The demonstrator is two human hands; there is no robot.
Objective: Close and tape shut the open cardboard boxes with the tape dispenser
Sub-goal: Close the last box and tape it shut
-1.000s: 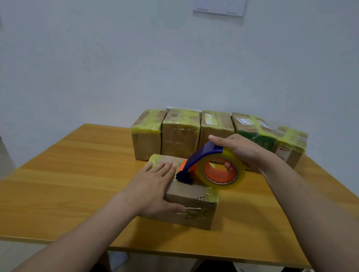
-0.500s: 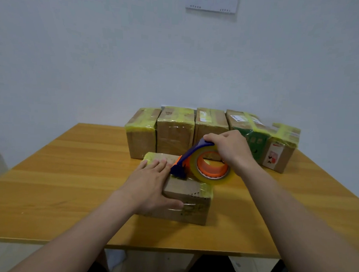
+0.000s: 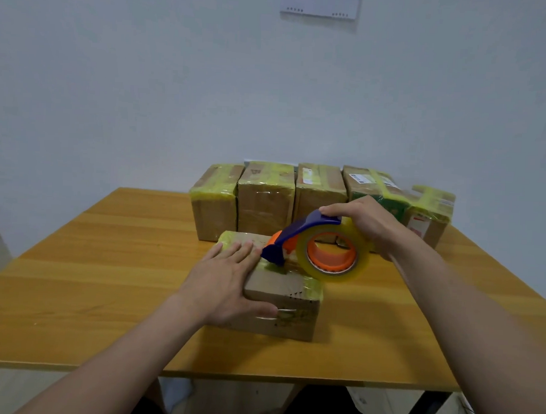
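Observation:
A small cardboard box [image 3: 288, 296] lies flat in the middle of the wooden table [image 3: 106, 262], with yellowish tape across its top. My left hand [image 3: 228, 280] presses flat on the box's left half, thumb down its near side. My right hand [image 3: 363, 220] grips the blue and orange tape dispenser [image 3: 313, 249] from above. The dispenser's blue nose touches the top of the box just right of my left fingertips. Its clear yellowish tape roll hangs over the box's far right edge.
Several taped cardboard boxes [image 3: 265, 200] stand in a row along the table's far edge, against the white wall. The rightmost one [image 3: 431, 213] sits behind my right wrist. A white sheet [image 3: 319, 4] hangs high on the wall.
The dispenser has shifted a little along the box top and now sits tilted with its roll raised toward the right. My left hand stays pressed on the box.

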